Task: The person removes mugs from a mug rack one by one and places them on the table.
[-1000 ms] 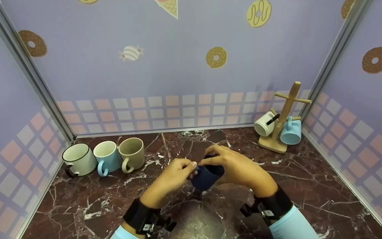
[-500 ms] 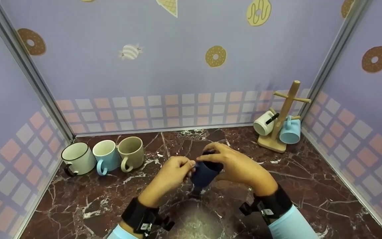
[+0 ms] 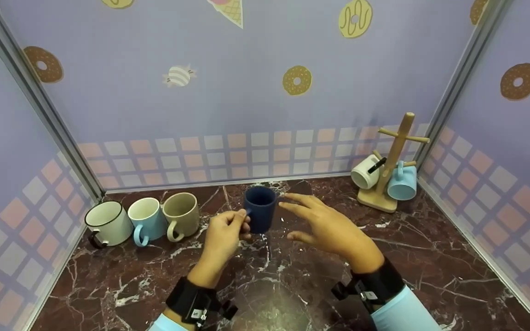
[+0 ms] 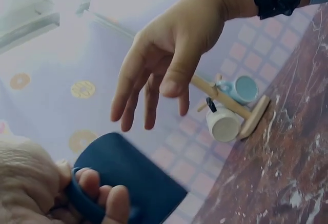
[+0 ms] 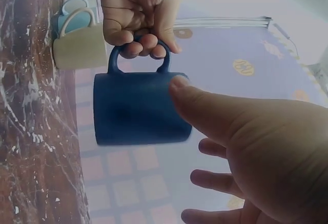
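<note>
One navy mug [image 3: 260, 212] hangs between the counter's [image 3: 108, 276] side edges. Left hand [image 3: 225, 231] clamps its handle [image 5: 114, 61]; right hand [image 3: 327, 227] spreads fingers apart.

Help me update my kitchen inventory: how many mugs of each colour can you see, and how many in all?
White: 2, the standing white mug and the hanging white mug
Light blue: 2, the standing light blue mug and the hanging light blue mug
Tan: 1, the tan mug
Dark blue: 1, the held dark blue mug
Total: 6 mugs
</note>
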